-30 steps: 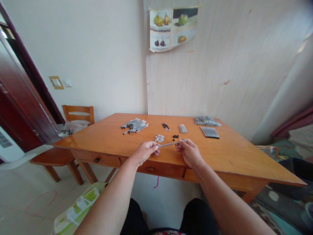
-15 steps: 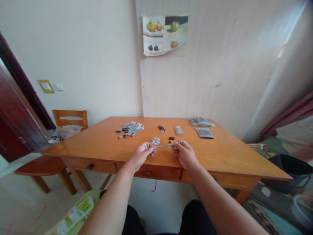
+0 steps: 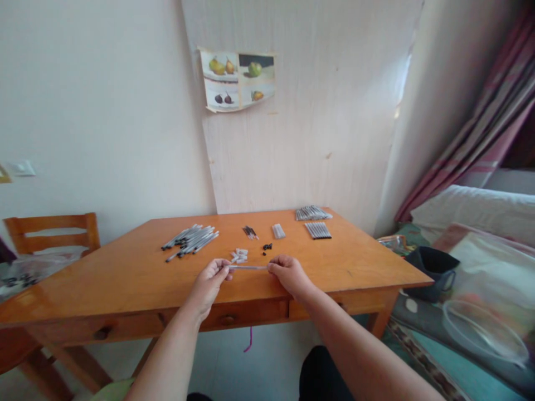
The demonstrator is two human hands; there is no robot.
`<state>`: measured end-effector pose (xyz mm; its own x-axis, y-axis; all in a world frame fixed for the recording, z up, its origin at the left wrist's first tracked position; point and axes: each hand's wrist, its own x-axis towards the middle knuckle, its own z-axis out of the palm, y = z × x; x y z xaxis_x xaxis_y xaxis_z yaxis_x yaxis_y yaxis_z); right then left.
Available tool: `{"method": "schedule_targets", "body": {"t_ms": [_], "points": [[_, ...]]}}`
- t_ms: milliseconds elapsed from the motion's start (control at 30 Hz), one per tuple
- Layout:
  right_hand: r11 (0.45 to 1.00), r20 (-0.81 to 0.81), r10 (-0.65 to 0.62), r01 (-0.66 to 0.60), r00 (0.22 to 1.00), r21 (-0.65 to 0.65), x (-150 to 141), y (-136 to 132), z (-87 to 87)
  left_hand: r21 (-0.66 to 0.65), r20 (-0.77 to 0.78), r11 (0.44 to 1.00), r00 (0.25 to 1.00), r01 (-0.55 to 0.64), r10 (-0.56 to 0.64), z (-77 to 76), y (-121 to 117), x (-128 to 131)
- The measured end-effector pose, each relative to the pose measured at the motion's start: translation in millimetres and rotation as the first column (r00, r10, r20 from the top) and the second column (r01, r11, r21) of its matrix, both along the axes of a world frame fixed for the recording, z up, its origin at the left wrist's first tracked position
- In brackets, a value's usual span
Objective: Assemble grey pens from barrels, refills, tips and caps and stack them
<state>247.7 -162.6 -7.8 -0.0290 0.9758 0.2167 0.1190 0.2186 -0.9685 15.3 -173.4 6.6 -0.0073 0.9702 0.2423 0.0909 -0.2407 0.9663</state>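
Observation:
Between my two hands a slim, pale pen barrel (image 3: 249, 268) lies nearly level above the table's front part. My left hand (image 3: 214, 278) pinches its left end, and my right hand (image 3: 287, 273) pinches its right end; the fingertips cover both tips. Just beyond lie small whitish pen caps (image 3: 239, 255) in a loose heap. Several tiny black plugs (image 3: 267, 247) sit to the right of them. Farther back are dark-tipped pen refills (image 3: 251, 232) and a bundle of clear, pale tubes (image 3: 278, 231).
On the wooden table (image 3: 137, 273), a pile of pens (image 3: 191, 240) lies at the left. A neat row of pens (image 3: 318, 230) and a larger stack of pens (image 3: 312, 213) are at the back right. A chair (image 3: 54, 234) stands left; a black bin (image 3: 432, 270) stands right.
My view has turned to the right, so the table and wall picture appear farther left. Both hands still hold the pen barrel by its ends, and it now looks more level.

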Motion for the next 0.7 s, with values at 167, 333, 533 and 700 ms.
{"method": "schedule_targets", "body": {"t_ms": [167,333,533,700], "points": [[0.982,0.315,0.178,-0.189,0.932,0.006,20.0,-3.2,9.6,0.003,-0.001,1.000,1.000,0.012,-0.012,4.6,-2.7,2.2],[0.972,0.436,0.230,-0.226,0.870,-0.063,29.2,-7.3,18.0,0.013,-0.026,1.000,0.999,0.019,-0.019,5.3,-0.2,10.4],[1.000,0.401,0.010,-0.015,0.916,0.009,56.7,6.9,18.3,0.140,-0.173,0.988,0.981,-0.057,0.081,-3.0,18.2,13.1],[0.919,0.426,-0.380,0.389,0.821,0.071,112.8,41.7,17.2,0.300,-0.482,0.925,0.800,-0.232,0.357,-10.9,28.8,4.7]]}}
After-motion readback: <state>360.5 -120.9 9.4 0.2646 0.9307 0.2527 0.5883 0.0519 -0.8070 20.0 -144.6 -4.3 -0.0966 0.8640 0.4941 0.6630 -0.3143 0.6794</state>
